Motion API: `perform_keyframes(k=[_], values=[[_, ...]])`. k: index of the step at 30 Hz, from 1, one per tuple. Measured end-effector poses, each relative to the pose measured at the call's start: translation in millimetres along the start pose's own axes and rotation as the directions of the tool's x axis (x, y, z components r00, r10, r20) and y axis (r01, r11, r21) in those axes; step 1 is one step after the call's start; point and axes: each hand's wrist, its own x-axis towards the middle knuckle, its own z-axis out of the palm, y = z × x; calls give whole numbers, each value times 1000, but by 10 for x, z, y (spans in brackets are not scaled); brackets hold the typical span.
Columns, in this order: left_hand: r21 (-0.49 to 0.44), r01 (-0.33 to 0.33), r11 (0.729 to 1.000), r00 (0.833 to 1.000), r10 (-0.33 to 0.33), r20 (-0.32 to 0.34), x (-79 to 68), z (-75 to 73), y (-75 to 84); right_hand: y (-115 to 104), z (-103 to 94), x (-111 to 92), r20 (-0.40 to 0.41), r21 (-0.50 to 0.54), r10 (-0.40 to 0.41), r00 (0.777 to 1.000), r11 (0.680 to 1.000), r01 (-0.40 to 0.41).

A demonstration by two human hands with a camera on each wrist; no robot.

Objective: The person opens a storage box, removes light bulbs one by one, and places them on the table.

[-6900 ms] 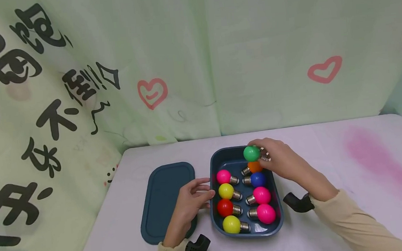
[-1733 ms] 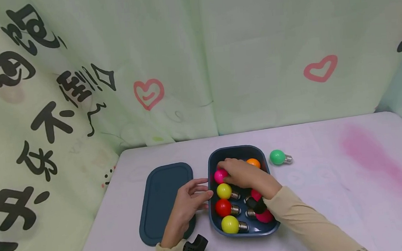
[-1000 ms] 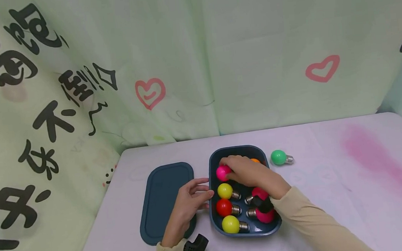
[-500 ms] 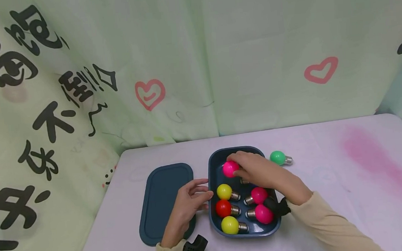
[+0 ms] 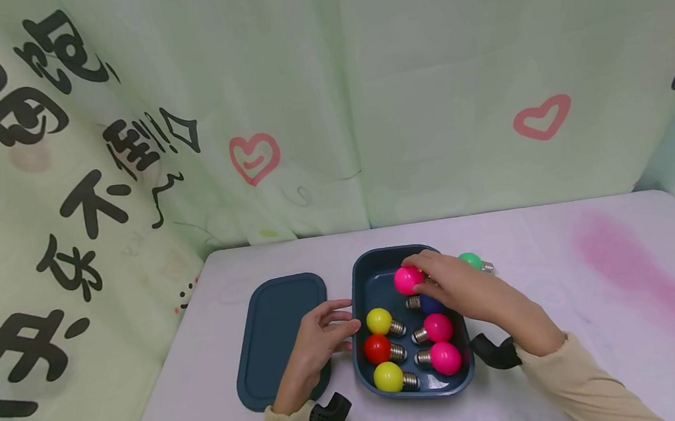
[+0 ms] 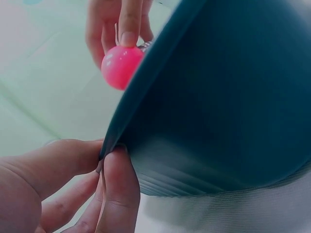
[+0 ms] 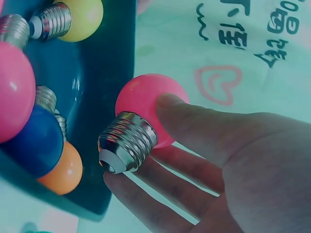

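Note:
My right hand (image 5: 462, 286) pinches a bright pink light bulb (image 5: 408, 280), raised over the far right part of the dark blue box (image 5: 372, 270). In the right wrist view its metal screw base (image 7: 127, 141) points toward the camera, with the thumb on the pink globe. My left hand (image 5: 317, 334) is at the box's left side. The left wrist view shows its fingertips (image 6: 119, 179) pinching the rim. Inside the box lie a yellow bulb (image 5: 378, 321), a red bulb (image 5: 377, 349), a blue bulb (image 5: 431, 303), an orange bulb (image 7: 65, 167) and several others.
A green bulb (image 5: 470, 261) lies on the white-covered table (image 5: 558, 286) just right of the box, partly behind the right hand. The flat dark blue lid (image 5: 278, 327) lies left of the box, under the left forearm. A green printed curtain (image 5: 426, 131) hangs behind the table.
The green bulb went from the right hand to the table right of the box. The right hand then took the pink bulb from the left row and carried it rightward. The left hand stayed put.

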Motion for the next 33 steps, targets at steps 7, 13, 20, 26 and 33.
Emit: perform_keyframes(k=[7,13,20,26,33], values=[[1,-3,1000,1000,3,3,5,1,2,65,-62,-124,-46,-5,-3,999,1000,3],[2,-3,1000,1000,3,2,3,-3,3,117,-118,-198,-63,-3,14,998,1000,-14],[-3,-13,1000,1000,13,10,-1,-9,-2,223,-147,-284,-75,-31,36,996,999,-38],[-8,-20,1000,1000,20,17,3,-6,-8,317,-168,-331,-87,-50,25,996,998,-30],[-7,-12,1000,1000,12,8,9,0,-9,412,-191,-379,-113,-71,7,994,997,-15]])
